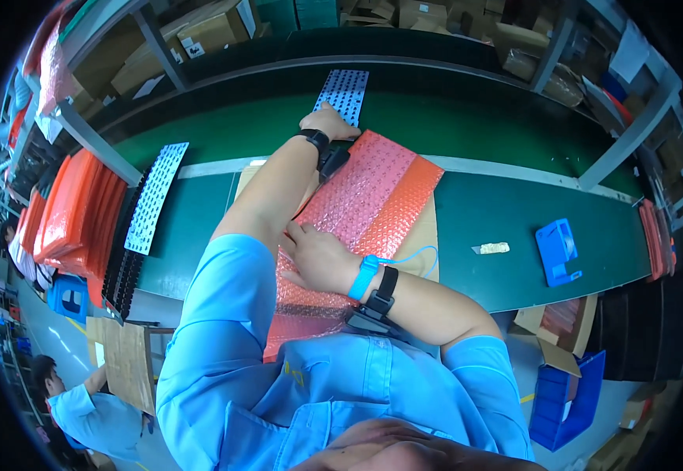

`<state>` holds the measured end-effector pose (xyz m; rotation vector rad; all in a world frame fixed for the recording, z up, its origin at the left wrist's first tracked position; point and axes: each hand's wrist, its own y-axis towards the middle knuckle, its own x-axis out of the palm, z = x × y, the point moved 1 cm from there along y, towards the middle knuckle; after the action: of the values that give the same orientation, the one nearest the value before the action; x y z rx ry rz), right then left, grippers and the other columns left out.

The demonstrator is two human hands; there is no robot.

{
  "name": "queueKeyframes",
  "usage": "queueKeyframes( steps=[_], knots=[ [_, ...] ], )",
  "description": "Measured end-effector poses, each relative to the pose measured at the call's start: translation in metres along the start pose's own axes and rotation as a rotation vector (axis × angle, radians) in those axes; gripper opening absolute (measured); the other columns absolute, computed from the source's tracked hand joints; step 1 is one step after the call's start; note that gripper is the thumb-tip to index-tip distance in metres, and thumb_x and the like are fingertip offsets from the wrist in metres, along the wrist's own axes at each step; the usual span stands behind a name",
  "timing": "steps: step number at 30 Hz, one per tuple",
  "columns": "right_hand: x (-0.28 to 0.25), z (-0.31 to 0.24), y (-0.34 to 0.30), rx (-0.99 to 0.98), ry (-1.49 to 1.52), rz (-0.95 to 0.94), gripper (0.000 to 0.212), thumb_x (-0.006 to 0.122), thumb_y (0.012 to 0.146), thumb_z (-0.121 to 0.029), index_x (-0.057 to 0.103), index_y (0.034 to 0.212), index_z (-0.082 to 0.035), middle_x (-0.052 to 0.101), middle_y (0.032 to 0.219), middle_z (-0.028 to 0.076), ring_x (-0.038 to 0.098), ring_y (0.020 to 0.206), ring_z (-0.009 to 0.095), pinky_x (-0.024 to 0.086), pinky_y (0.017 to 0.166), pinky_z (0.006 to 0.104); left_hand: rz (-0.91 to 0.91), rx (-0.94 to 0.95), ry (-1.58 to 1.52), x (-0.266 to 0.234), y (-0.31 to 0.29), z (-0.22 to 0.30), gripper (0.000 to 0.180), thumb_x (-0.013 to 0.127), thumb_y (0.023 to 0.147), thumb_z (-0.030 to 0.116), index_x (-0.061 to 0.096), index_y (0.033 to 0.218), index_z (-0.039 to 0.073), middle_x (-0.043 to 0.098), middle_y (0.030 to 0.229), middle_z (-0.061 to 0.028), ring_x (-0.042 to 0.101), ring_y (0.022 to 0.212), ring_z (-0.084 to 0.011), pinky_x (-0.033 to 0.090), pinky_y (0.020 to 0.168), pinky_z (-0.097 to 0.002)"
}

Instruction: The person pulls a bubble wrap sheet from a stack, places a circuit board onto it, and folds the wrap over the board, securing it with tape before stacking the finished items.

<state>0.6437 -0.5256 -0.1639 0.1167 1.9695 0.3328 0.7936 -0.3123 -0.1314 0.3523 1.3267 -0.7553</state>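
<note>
My left hand reaches away from me, its fingers closed on the near end of a flat, pale blue panel with rows of dark marks or holes. Across the middle of the bench lies a pink-red bubble wrap bag, its far end tilted toward the right. At the bag's left edge, my right hand is bent round the wrap, thumb nearer my body. Part of its grip is hidden. Under the bag shows a piece of cardboard. Both wrists wear black straps, and the right also has a blue wrist strap with a cord.
A similar panel lies at left by a black toothed strip and stacked orange-red bags. To the right are a utility knife and a blue holder. Grey uprights frame the bench; a co-worker is lower left.
</note>
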Motion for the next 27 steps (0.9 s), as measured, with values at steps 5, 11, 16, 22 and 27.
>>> queueKeyframes(
  steps=[5,11,16,22,27],
  knots=[
    [-0.009,-0.007,-0.002,-0.045,0.031,0.012,0.064,0.075,0.081,-0.035,0.053,0.128,0.003,0.053,0.121,0.022,0.059,0.104,0.037,0.055,0.082,0.0441,-0.318,0.003,-0.609,-0.065,-0.035,-0.052,0.09,0.068,0.077,0.063,0.049,0.137,-0.001,0.068,0.11,-0.0204,0.069,0.092,-0.0255,0.056,0.081,-0.0376],
    [-0.042,-0.003,-0.001,0.18,0.269,0.135,0.049,0.073,0.083,-0.029,0.06,0.121,-0.002,0.062,0.111,0.02,0.062,0.103,0.036,0.055,0.078,0.0432,-0.586,0.342,-1.45,-0.093,-0.164,-0.124,0.081,0.06,0.082,0.052,0.044,0.146,0.004,0.061,0.127,-0.0294,0.067,0.107,-0.0365,0.057,0.087,-0.0465],
    [-0.135,0.052,0.01,0.044,-0.218,1.277,0.063,0.078,0.083,-0.026,0.05,0.134,-0.003,0.052,0.133,0.022,0.051,0.124,0.039,0.04,0.106,0.0474,-0.6,0.476,-1.803,-0.048,-0.296,-0.164,0.094,0.061,0.075,0.054,0.037,0.152,0.005,0.053,0.14,-0.0273,0.062,0.116,-0.0407,0.053,0.096,-0.0506],
    [-0.175,0.138,0.022,0.377,0.602,0.238,0.042,0.064,0.098,-0.033,0.063,0.128,-0.004,0.069,0.109,0.011,0.066,0.098,0.02,0.051,0.091,0.0342,-0.837,0.504,-2.261,0.015,-0.324,-0.171,0.097,0.06,0.076,0.056,0.033,0.154,0.006,0.053,0.143,-0.0221,0.064,0.112,-0.0404,0.054,0.093,-0.0506],
    [-0.155,0.204,0.015,0.643,0.539,0.294,0.03,0.065,0.098,-0.027,0.072,0.117,-0.005,0.073,0.102,0.007,0.067,0.097,0.019,0.05,0.093,0.0339,0.012,0.215,-1.235,0.015,-0.302,-0.163,0.073,0.076,0.08,0.03,0.05,0.142,0.001,0.063,0.13,-0.0156,0.067,0.096,-0.0243,0.055,0.082,-0.0351]
  ],
)
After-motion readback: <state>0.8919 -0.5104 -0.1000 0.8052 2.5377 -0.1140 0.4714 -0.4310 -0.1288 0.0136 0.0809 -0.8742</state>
